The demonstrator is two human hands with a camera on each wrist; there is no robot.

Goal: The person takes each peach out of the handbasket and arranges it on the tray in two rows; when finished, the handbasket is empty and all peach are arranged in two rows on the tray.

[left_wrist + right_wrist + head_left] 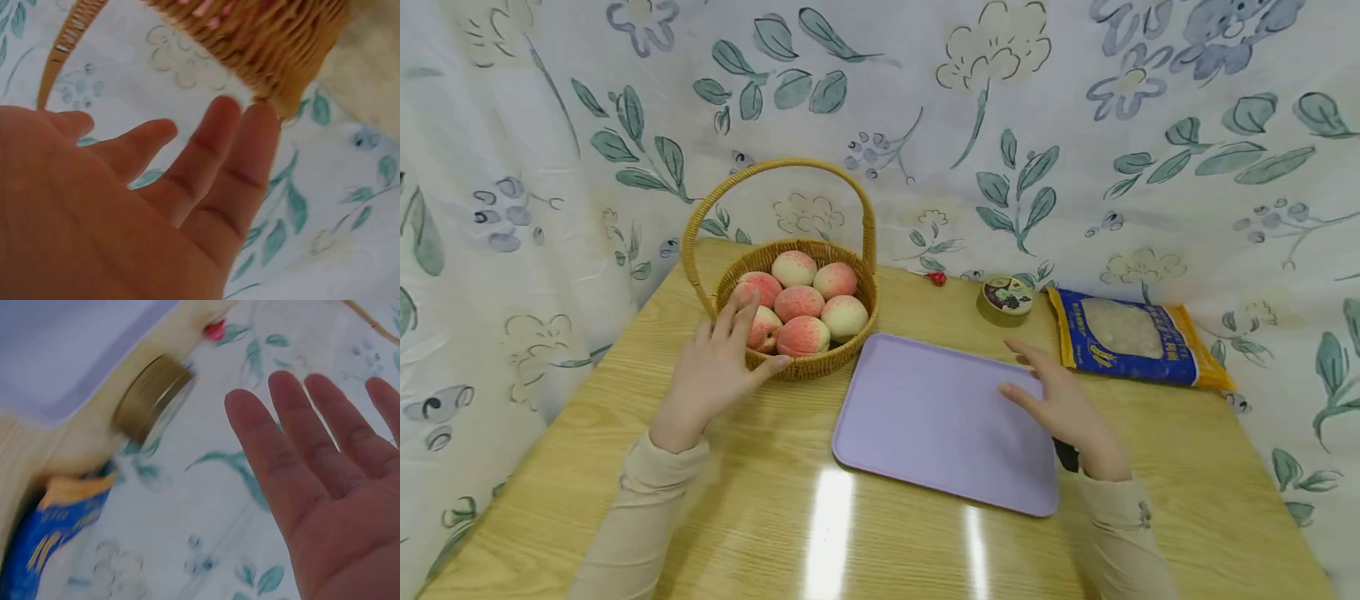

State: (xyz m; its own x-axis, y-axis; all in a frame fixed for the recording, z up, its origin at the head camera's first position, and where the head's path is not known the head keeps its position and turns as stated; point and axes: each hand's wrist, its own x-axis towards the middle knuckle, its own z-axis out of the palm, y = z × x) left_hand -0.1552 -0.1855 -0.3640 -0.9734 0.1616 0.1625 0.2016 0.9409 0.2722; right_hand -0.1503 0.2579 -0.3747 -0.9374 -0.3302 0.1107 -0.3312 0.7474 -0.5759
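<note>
A brown wicker basket [816, 367] with a tall arched handle holds several pink and cream peaches [799, 303]. My left hand [713, 367] is over the basket's near left side, fingers spread and extended, overlapping the rim in the head view. In the left wrist view, its fingertips [259, 119] appear just below the basket's woven side [269, 50]. A lilac rectangular tray [940, 425] lies to the right of the basket. Over the tray's right edge is my right hand [1063, 404], its fingers extended and grasping nothing. The right wrist view shows that palm [350, 531] with straight fingers.
Behind the tray stands a round gold tin [1006, 300] with a printed lid. A blue and yellow packet [1135, 337] lies at the back right. A small red item [937, 277] sits near the floral curtain [925, 108] behind the wooden table [760, 517].
</note>
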